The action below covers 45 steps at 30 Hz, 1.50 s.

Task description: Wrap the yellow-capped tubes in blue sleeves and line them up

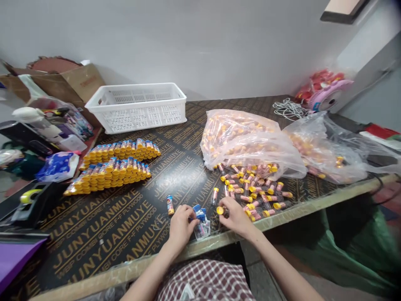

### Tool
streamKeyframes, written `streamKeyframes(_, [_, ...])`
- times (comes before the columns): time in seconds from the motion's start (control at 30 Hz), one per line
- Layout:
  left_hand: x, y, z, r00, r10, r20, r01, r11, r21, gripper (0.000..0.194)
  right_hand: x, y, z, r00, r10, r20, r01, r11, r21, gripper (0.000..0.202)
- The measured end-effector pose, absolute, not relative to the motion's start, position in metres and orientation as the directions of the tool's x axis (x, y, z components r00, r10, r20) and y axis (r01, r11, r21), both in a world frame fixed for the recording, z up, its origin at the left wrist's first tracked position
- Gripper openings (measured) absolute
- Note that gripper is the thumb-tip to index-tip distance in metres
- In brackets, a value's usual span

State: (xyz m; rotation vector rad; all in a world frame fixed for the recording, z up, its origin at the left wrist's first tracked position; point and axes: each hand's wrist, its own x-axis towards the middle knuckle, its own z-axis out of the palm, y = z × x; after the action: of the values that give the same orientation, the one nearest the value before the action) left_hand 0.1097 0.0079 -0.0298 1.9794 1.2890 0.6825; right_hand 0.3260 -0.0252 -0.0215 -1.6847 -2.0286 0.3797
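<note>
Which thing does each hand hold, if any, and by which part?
Right hand: a yellow-capped tube, seemingly by its body near the cap. Left hand: at the blue-and-white wrappers; whether it grips one cannot be told.

Our dark, gold-lettered bench (119, 234) carries a white basket (144, 118), stacked yellow-ended tubes (114, 175), translucent bags (241, 142) — loose yellow-capped tubes (270, 197) just before them — and blue-topped wrappers (203, 228) at the front.

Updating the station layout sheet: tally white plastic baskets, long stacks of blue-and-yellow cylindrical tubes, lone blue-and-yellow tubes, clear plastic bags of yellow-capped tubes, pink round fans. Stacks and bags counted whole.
White plastic basket: 1
Blue-and-yellow tube stacks: 2
Lone blue-and-yellow tube: 1
Clear plastic bags of tubes: 2
Pink round fan: 1
Total: 7
</note>
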Motion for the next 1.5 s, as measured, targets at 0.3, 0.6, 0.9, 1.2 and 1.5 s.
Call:
streamKeyframes(0.3, [0.105,0.025,-0.023,0.167,0.912,-0.375,-0.197,0.404,0.893,0.04,0.299,-0.046,-0.012,0.236,0.94,0.245,0.399,0.136,-0.907,0.015])
streamKeyframes(0.6, [0.104,0.029,-0.016,0.123,0.86,-0.495,-0.464,0.49,0.738,0.03,0.272,-0.055,-0.013,0.241,0.903,0.355,0.366,0.254,-0.895,0.024])
streamKeyframes(0.9, [0.101,0.03,-0.018,-0.01,0.849,-0.529,-0.493,0.456,0.741,0.036,0.268,-0.056,-0.009,0.188,0.853,0.487,0.544,0.322,-0.775,0.032])
streamKeyframes(1.2, [0.106,0.023,-0.016,0.09,0.923,-0.375,-0.386,0.379,0.841,0.036,0.263,-0.055,-0.013,-0.015,0.934,0.357,0.442,0.326,-0.835,0.031])
streamKeyframes(1.5, [0.108,0.011,-0.001,0.429,0.796,-0.426,-0.271,0.564,0.78,0.038,0.264,-0.045,-0.016,-0.122,0.915,0.384,0.511,0.389,-0.767,0.068])
